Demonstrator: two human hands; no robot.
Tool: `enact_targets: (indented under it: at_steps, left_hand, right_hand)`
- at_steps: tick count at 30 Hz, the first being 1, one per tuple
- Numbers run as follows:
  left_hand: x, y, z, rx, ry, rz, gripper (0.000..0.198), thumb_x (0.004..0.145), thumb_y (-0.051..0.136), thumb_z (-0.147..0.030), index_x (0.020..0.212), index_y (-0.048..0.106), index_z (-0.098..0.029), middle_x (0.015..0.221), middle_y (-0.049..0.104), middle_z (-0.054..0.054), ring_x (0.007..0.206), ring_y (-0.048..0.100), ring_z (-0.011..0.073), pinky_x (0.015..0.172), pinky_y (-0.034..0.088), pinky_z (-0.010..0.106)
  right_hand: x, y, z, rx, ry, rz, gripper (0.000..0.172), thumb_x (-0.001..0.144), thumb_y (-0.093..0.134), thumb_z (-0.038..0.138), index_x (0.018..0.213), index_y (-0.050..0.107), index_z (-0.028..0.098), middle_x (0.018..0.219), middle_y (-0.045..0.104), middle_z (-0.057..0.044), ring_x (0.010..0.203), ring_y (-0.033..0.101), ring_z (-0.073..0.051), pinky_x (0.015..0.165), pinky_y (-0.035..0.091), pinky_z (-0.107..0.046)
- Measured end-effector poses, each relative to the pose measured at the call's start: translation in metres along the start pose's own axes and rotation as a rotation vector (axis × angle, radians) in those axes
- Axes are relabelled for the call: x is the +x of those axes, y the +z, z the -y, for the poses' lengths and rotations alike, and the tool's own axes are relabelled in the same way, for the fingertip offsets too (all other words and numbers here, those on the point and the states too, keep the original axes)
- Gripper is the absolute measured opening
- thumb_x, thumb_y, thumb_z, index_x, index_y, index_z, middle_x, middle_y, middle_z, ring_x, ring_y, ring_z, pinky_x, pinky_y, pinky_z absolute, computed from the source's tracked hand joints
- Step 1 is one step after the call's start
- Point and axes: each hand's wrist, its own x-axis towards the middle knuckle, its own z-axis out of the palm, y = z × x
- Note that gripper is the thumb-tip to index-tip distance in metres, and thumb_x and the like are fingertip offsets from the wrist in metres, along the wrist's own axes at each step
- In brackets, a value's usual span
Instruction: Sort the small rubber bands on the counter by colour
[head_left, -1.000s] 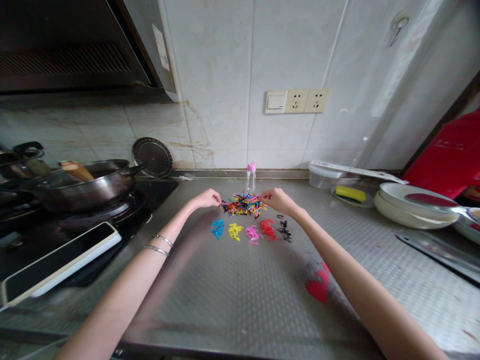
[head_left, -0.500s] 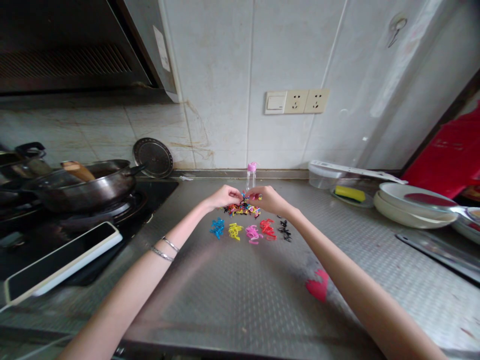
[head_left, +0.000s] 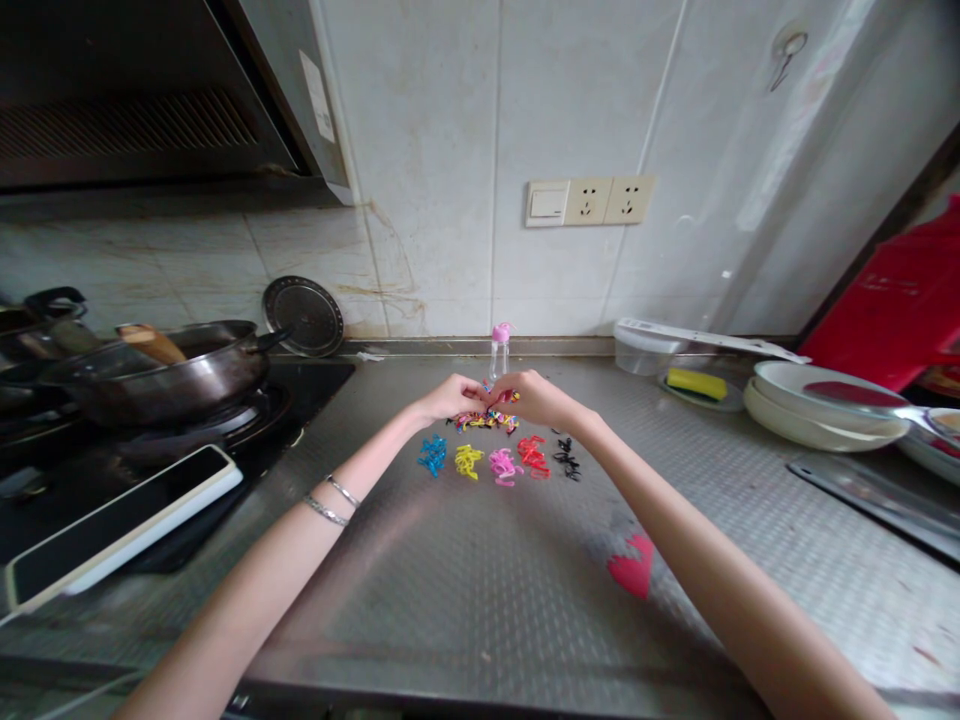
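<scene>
Over a mixed pile of small coloured rubber bands [head_left: 487, 423], my left hand [head_left: 451, 397] and my right hand [head_left: 531, 396] meet fingertip to fingertip. Both are closed in a pinch on a few of the bands, a dark one among them; my fingers partly hide these. Sorted heaps lie in a row on the near side: blue bands [head_left: 433, 455], yellow bands [head_left: 468, 461], pink bands [head_left: 504, 466], red bands [head_left: 533, 456] and black bands [head_left: 567, 459]. Just behind my hands stands a clear bottle with a pink cap [head_left: 500, 345].
Left, a pan [head_left: 165, 368] sits on the black stove [head_left: 315, 385], with a phone-like device [head_left: 124, 525] at its front edge. To the right are a plastic tub [head_left: 645, 350], a yellow sponge [head_left: 696, 384], stacked bowls [head_left: 817, 420] and a cleaver-like blade [head_left: 877, 500].
My fingertips have drawn closer together over the pile, and the dark band between them shows less. The whole view has shifted slightly; the sorted heaps look the same.
</scene>
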Motion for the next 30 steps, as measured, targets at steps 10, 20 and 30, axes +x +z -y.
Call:
enact_targets:
  at_steps: [10, 20, 30]
  left_hand:
    - [0.010, 0.023, 0.023, 0.193, 0.067, -0.009, 0.019, 0.066, 0.061, -0.025, 0.074, 0.066, -0.009, 0.064, 0.062, 0.002, 0.055, 0.049, 0.0081, 0.052, 0.035, 0.019]
    - [0.004, 0.058, 0.027, 0.623, 0.013, -0.189, 0.028, 0.065, 0.061, -0.042, 0.077, 0.068, -0.018, 0.065, 0.063, 0.001, 0.056, 0.052, 0.0121, 0.051, 0.031, 0.021]
    - [0.005, 0.067, 0.023, 0.617, -0.006, -0.249, 0.020, 0.069, 0.057, -0.035, 0.074, 0.068, -0.018, 0.071, 0.066, 0.002, 0.062, 0.056, 0.0136, 0.051, 0.031, 0.022]
  right_hand:
    - [-0.005, -0.024, -0.043, -0.032, 0.162, 0.111, 0.016, 0.065, 0.053, 0.015, 0.072, 0.068, 0.012, 0.064, 0.064, -0.002, 0.059, 0.054, -0.010, 0.053, 0.039, -0.018]
    - [-0.020, -0.018, -0.097, 0.022, 0.543, 0.458, 0.023, 0.058, 0.062, 0.014, 0.080, 0.068, 0.014, 0.072, 0.068, -0.006, 0.055, 0.058, -0.012, 0.046, 0.046, -0.020]
    - [-0.014, -0.019, -0.079, -0.051, 0.495, 0.412, 0.031, 0.064, 0.057, 0.014, 0.093, 0.066, 0.016, 0.072, 0.067, -0.007, 0.054, 0.059, -0.013, 0.047, 0.046, -0.021]
